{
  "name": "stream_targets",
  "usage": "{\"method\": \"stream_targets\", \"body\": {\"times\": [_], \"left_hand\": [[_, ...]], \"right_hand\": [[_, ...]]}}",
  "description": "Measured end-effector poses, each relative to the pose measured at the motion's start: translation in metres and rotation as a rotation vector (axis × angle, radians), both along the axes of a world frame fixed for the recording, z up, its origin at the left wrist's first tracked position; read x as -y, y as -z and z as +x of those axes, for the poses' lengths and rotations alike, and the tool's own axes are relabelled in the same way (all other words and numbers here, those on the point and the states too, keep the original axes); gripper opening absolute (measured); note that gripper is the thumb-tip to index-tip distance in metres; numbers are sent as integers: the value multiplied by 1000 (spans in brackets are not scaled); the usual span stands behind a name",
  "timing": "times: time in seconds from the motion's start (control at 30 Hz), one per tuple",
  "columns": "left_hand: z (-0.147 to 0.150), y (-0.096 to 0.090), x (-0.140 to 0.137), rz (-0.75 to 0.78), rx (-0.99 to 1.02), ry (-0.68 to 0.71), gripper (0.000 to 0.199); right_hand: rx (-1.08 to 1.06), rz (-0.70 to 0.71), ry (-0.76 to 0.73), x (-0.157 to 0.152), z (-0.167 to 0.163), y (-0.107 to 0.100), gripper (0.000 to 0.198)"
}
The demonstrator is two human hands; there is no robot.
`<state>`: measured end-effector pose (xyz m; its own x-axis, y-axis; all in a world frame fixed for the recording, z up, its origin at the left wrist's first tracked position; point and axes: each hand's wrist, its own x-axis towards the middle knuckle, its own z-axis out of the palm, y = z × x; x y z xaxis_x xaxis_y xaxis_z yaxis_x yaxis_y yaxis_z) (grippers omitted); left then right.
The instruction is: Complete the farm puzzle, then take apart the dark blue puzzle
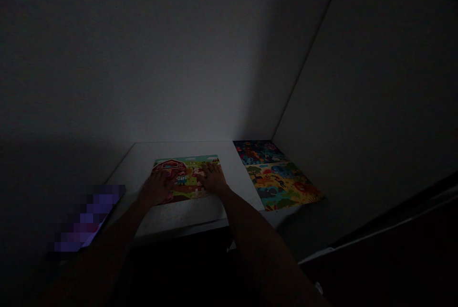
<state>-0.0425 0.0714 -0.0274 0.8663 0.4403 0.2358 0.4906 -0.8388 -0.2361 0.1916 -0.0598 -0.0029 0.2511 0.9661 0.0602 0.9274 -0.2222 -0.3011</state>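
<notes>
Colourful farm puzzle [186, 166] under both flat hands [213, 179].

**Inspector:** Report on the person's own body as seen from the head camera.

**Assistant:** Two forearms enter from the lower edge, both bare; no sleeve shows on either up to the frame's edge.

**Inspector:** Hands?

**Assistant:** Left hand [156, 188] and right hand [212, 178] are both ungloved. No ring, watch or band can be made out (the light is very dim, so small items could not be told in any case).

**Inspector:** Markings, clothing?

**Assistant:** Nothing legible on the arms. The forearms read as long tapering shapes, widest at the frame's lower edge, narrowing to the wrists. Fingers of the right hand show separately; those of the left blur together.
</notes>
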Motion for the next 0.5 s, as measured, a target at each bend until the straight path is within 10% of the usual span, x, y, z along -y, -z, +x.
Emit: {"method": "stream_targets", "body": {"times": [0.5], "left_hand": [[2,-7,34,-136,191,-85,45]], "right_hand": [[37,39,0,36,2,3,74]]}}
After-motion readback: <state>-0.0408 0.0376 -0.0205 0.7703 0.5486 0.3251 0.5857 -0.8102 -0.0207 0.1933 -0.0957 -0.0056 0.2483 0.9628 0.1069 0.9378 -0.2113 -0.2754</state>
